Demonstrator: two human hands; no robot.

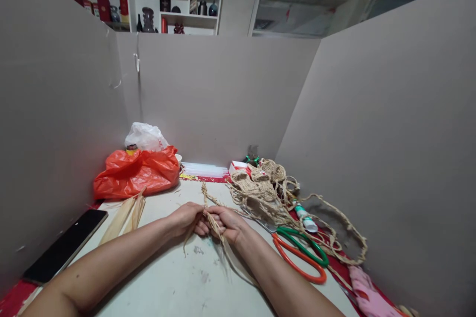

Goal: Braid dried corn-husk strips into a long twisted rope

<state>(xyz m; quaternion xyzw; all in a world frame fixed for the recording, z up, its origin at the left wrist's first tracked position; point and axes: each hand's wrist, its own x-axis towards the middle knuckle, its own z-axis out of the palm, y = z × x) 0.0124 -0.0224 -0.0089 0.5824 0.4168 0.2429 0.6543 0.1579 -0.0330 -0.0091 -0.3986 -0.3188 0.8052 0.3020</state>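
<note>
My left hand (188, 218) and my right hand (227, 223) meet at the middle of the white table (167, 277), fingers pinched together. Between them they grip a bundle of pale straw strands (208, 208). One end of the bundle sticks up toward the back wall. Loose ends trail down past my right wrist onto the table. Both forearms rest low over the table top.
Braided straw rope and woven pieces (262, 190) pile at the right, with green and orange scissors (301, 252) and a small tube (305, 217). Flat husk strips (124, 215) and a black phone (65, 245) lie left. An orange plastic bag (137, 172) sits behind. Grey partitions enclose the table.
</note>
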